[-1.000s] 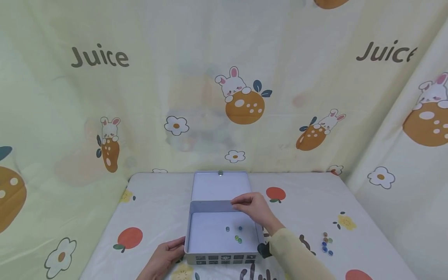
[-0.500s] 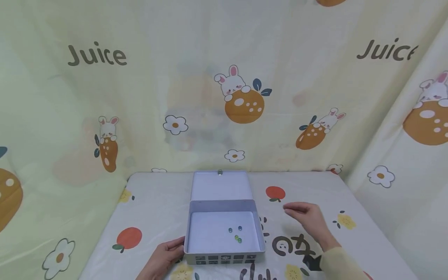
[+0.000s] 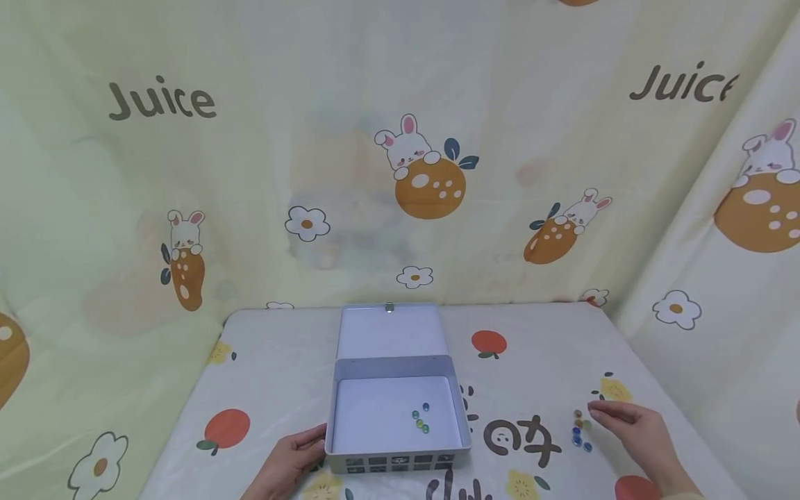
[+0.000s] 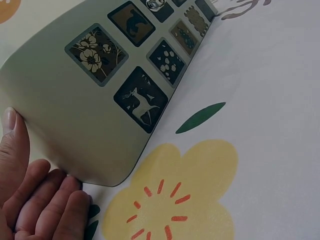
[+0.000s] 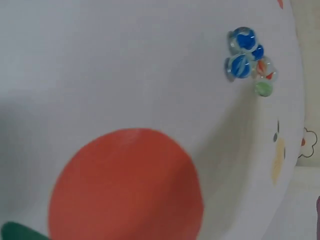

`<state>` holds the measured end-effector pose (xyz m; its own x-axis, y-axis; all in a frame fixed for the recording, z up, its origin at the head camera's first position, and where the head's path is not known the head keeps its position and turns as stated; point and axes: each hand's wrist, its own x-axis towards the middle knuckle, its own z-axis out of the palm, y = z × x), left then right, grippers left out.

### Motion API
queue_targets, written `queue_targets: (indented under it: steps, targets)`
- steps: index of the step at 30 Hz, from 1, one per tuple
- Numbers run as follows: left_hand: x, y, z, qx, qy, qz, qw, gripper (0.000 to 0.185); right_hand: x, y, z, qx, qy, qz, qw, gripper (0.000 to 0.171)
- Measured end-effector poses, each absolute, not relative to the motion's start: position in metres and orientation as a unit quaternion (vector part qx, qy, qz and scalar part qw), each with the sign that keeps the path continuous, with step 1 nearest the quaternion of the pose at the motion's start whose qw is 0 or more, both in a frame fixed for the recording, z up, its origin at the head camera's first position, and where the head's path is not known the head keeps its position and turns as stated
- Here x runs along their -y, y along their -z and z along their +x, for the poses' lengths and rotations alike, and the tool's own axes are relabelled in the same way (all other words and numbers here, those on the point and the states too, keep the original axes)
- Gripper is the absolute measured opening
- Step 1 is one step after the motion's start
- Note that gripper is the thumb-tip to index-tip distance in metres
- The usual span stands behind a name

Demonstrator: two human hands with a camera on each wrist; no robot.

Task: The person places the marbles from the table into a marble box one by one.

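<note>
Box (image 3: 375, 462) long-side-on to us, lid (image 3: 392, 330) tipped away.
Left hand (image 3: 289, 458) touches it, thumb spread; right hand (image 3: 642, 432) loose-fingered by marbles (image 3: 577, 440).

two bare hands (image 3: 639, 432), short thumbnail (image 4: 9, 120), pale yellowish sleeve edge (image 3: 682, 496)

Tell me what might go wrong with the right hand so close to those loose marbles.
The right hand might bump the clustered marbles outside the box; being round and unfenced, they could scatter.

The left hand touches the side of the open box; a nudge there might set the marbles inside rolling.
</note>
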<state>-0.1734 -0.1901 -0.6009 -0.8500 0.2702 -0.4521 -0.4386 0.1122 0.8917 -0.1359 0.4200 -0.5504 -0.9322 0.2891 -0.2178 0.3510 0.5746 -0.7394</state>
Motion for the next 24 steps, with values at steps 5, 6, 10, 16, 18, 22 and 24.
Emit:
queue_targets:
  steps: [5,6,10,16,18,22,24]
  targets:
    - [0.191,0.602,-0.173,-0.694,-0.666,-0.060,0.267,0.077,-0.424,0.567,-0.130,-0.877,0.431,0.204,0.063,0.050]
    - [0.191,0.602,-0.173,-0.694,-0.666,-0.060,0.266,0.077,-0.424,0.570,-0.129,-0.876,0.431,0.206,0.067,0.050]
    - [0.191,0.601,-0.173,-0.695,-0.666,-0.061,0.264,0.075,-0.424,0.582,-0.127,-0.872,0.429,0.220,0.078,0.043]
    - [0.189,0.598,-0.171,-0.702,-0.661,-0.062,0.258,0.073,-0.419,0.592,-0.123,-0.864,0.436,0.236,0.093,0.039]
    - [0.189,0.598,-0.171,-0.703,-0.660,-0.061,0.256,0.073,-0.418,0.594,-0.122,-0.862,0.435,0.243,0.096,0.042]
    - [0.189,0.598,-0.171,-0.704,-0.660,-0.057,0.257,0.072,-0.415,0.597,-0.119,-0.866,0.428,0.243,0.093,0.050]
    - [0.189,0.598,-0.172,-0.703,-0.661,-0.057,0.258,0.072,-0.415,0.598,-0.118,-0.871,0.423,0.233,0.089,0.053]
